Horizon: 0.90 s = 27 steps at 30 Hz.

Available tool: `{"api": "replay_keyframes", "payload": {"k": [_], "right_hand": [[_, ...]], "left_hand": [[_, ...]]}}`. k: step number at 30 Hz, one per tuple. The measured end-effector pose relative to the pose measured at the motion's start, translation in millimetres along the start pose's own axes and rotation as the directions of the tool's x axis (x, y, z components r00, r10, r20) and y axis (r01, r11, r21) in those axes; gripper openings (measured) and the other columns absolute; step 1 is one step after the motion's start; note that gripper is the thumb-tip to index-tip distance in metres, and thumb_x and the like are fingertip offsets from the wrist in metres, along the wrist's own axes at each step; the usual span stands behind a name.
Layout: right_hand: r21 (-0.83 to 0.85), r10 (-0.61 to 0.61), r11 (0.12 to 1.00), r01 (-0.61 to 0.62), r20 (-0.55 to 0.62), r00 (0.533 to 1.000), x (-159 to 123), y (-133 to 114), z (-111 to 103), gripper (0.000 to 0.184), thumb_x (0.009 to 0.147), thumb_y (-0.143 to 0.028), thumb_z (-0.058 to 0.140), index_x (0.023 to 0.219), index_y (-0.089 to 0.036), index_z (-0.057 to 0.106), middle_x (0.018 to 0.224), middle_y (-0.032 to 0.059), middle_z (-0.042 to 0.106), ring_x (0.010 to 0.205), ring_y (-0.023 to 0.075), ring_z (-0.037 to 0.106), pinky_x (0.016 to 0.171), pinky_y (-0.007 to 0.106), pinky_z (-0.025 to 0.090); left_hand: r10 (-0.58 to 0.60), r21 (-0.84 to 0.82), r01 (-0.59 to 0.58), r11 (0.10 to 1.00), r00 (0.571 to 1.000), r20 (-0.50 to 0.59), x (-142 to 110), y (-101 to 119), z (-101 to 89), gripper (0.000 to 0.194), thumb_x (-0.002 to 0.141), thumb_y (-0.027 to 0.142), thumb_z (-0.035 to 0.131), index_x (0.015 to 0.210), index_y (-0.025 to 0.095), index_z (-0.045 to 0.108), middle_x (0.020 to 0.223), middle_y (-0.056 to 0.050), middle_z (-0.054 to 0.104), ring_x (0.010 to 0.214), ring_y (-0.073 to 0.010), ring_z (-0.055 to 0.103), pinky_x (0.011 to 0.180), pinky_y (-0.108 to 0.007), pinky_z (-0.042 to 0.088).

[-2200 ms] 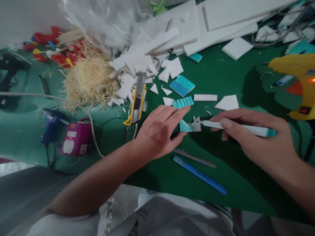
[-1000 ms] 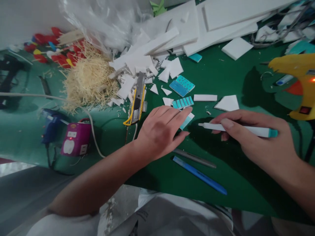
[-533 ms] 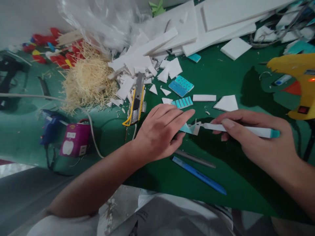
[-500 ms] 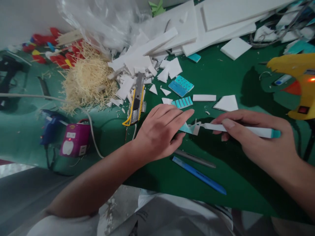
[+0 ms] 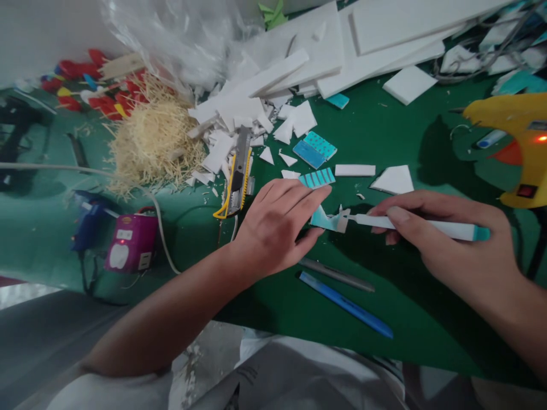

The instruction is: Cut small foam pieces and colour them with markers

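Observation:
My left hand [image 5: 280, 225] lies on the green table with its fingers together and stretched, pressing down a small teal and white foam piece [image 5: 328, 219] whose end sticks out past the fingertips. My right hand [image 5: 444, 239] is closed on a white pen-shaped tool with a teal end [image 5: 421, 226]. The tool's tip touches the foam piece's right end. A striped teal piece [image 5: 317, 178] lies just beyond my left fingertips.
A yellow utility knife [image 5: 238, 173], white foam scraps [image 5: 239, 119] and a heap of pale sticks [image 5: 154, 139] lie at the back left. A yellow glue gun [image 5: 519, 142] stands at right. A blue pen [image 5: 346, 305] and grey pen [image 5: 337, 274] lie near me. A purple device [image 5: 130, 242] sits left.
The foam piece, tucked under my left fingers a second ago, now sticks out to the right and meets the tool tip. Both hands have stayed nearly in place.

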State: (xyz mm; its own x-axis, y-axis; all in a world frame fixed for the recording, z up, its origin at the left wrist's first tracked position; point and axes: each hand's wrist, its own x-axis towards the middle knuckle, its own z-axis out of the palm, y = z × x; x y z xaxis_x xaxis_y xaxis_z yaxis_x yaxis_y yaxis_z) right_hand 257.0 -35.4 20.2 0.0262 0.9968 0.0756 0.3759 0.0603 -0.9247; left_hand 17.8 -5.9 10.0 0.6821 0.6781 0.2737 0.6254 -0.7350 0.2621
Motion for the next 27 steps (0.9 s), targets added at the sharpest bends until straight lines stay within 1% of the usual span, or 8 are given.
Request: {"api": "replay_keyframes", "payload": {"k": [4, 7, 10, 13, 15, 18, 23, 27], "right_hand": [[0.004, 0.002, 1.0, -0.002, 0.002, 1.0, 0.7, -1.1, 0.2, 0.011, 0.084, -0.027, 0.073, 0.076, -0.031, 0.08, 0.06, -0.0054, 0.071, 0.05, 0.0108, 0.063, 0.048, 0.021, 0.051], [-0.005, 0.009, 1.0, -0.009, 0.006, 1.0, 0.2, -2.5, -0.3, 0.01, 0.084, -0.028, 0.074, 0.075, -0.028, 0.08, 0.063, -0.0033, 0.073, 0.05, 0.0119, 0.063, 0.049, 0.023, 0.053], [-0.011, 0.021, 1.0, -0.021, 0.0, 1.0, -0.1, -3.0, -0.5, 0.01, 0.083, -0.028, 0.075, 0.074, -0.026, 0.08, 0.065, -0.002, 0.075, 0.05, 0.0114, 0.063, 0.048, 0.022, 0.052], [-0.011, 0.035, 0.999, -0.035, -0.013, 0.999, -0.2, -2.2, -0.5, 0.011, 0.083, -0.028, 0.076, 0.073, -0.026, 0.08, 0.064, -0.0022, 0.074, 0.05, 0.0115, 0.063, 0.05, 0.022, 0.053], [-0.014, 0.031, 0.999, -0.031, -0.014, 0.999, -0.5, -1.9, -0.3, 0.009, 0.083, -0.028, 0.077, 0.075, -0.027, 0.081, 0.062, -0.0029, 0.073, 0.05, 0.0115, 0.063, 0.051, 0.022, 0.054], [-0.041, 0.026, 0.999, -0.026, -0.003, 1.0, -1.2, -2.5, -0.1, 0.006, 0.082, -0.029, 0.078, 0.078, -0.027, 0.081, 0.065, -0.0032, 0.075, 0.052, 0.011, 0.064, 0.053, 0.021, 0.055], [-0.047, 0.015, 0.999, -0.011, 0.074, 0.997, -1.4, -3.1, 0.0, 0.02, 0.085, -0.028, 0.071, 0.066, -0.027, 0.076, 0.061, -0.0036, 0.073, 0.052, 0.0125, 0.066, 0.049, 0.022, 0.051], [-0.062, 0.032, 0.998, -0.03, 0.027, 0.999, -1.2, -2.6, -0.4, 0.01, 0.084, -0.028, 0.075, 0.075, -0.029, 0.08, 0.064, -0.0033, 0.075, 0.054, 0.014, 0.067, 0.052, 0.024, 0.053]], "left_hand": [[0.007, 0.0, -0.007, 1.0, 1.0, 0.007, -0.1, 0.7, -1.0, 0.048, 0.098, 0.031, 0.064, 0.139, 0.007, 0.062, 0.117, -0.015, 0.074, 0.115, -0.0312, 0.066, 0.105, -0.046, 0.051], [0.013, -0.006, -0.013, 1.0, 1.0, 0.013, 0.1, 0.5, -1.2, 0.047, 0.098, 0.031, 0.064, 0.139, 0.007, 0.062, 0.118, -0.015, 0.074, 0.115, -0.0305, 0.066, 0.105, -0.046, 0.051], [0.016, -0.004, -0.016, 1.0, 1.0, 0.021, 0.3, 0.2, -0.6, 0.043, 0.099, 0.028, 0.062, 0.137, 0.008, 0.063, 0.118, -0.015, 0.075, 0.114, -0.0294, 0.066, 0.104, -0.045, 0.052], [0.011, 0.001, -0.011, 1.0, 1.0, 0.021, 0.2, 0.4, -0.1, 0.043, 0.1, 0.028, 0.062, 0.137, 0.008, 0.063, 0.118, -0.015, 0.075, 0.115, -0.0292, 0.066, 0.104, -0.044, 0.052], [0.009, 0.004, -0.009, 1.0, 1.0, 0.02, 0.0, 0.5, 0.1, 0.043, 0.1, 0.028, 0.062, 0.138, 0.008, 0.063, 0.118, -0.015, 0.075, 0.115, -0.0294, 0.066, 0.103, -0.044, 0.052], [0.006, 0.004, -0.006, 1.0, 1.0, 0.027, -0.3, 0.5, 0.0, 0.044, 0.1, 0.028, 0.062, 0.138, 0.007, 0.062, 0.119, -0.015, 0.074, 0.116, -0.0296, 0.066, 0.103, -0.044, 0.052], [0.001, 0.004, -0.001, 1.0, 0.999, 0.033, -0.2, 0.2, -0.1, 0.044, 0.1, 0.028, 0.062, 0.139, 0.008, 0.062, 0.12, -0.014, 0.075, 0.115, -0.0289, 0.066, 0.103, -0.043, 0.052], [0.012, 0.002, -0.012, 1.0, 1.0, 0.023, 0.3, 0.2, 0.5, 0.043, 0.1, 0.027, 0.063, 0.138, 0.007, 0.062, 0.119, -0.015, 0.075, 0.114, -0.0294, 0.067, 0.102, -0.043, 0.053]]}}
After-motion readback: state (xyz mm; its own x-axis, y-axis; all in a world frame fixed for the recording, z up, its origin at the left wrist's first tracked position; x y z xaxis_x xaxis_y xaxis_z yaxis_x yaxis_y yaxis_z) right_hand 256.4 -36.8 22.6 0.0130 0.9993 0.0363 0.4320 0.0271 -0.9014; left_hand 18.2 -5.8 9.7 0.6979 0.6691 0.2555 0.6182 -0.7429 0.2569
